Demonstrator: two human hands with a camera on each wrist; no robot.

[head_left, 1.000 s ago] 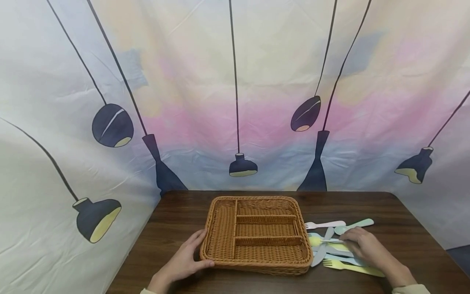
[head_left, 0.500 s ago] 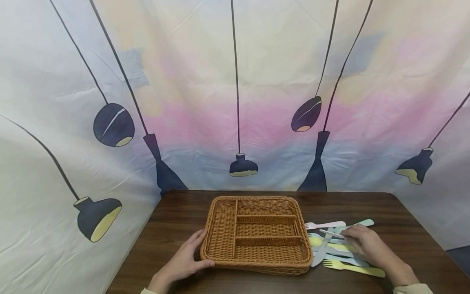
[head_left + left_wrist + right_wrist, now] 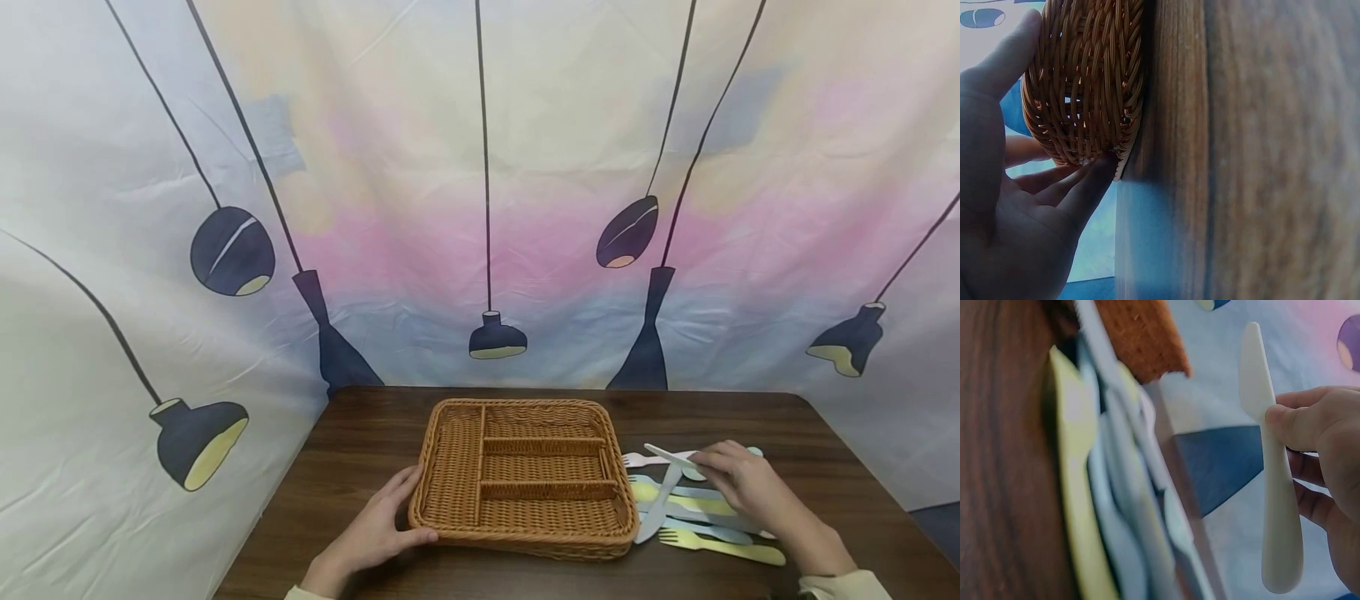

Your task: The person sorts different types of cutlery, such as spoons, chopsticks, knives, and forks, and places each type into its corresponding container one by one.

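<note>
A white plastic knife is pinched between thumb and fingers of my right hand. Its blade points left, raised over the pile of plastic cutlery. My left hand grips the near left corner of a brown wicker basket, its thumb along the front and its fingers round the side. In the left wrist view the fingers touch the woven wall. The basket has several compartments with nothing in them. Beside it lie a yellow fork, a pale grey-blue knife and a pale pink fork.
More blue, yellow and green cutlery lies heaped under and around the right hand, including a green spoon mostly hidden by it. The dark wooden table meets a hanging cloth printed with lamps at its back edge.
My right hand has lifted the white knife from the pile and moved it slightly up and away from me. The left hand and the basket have stayed in place.
</note>
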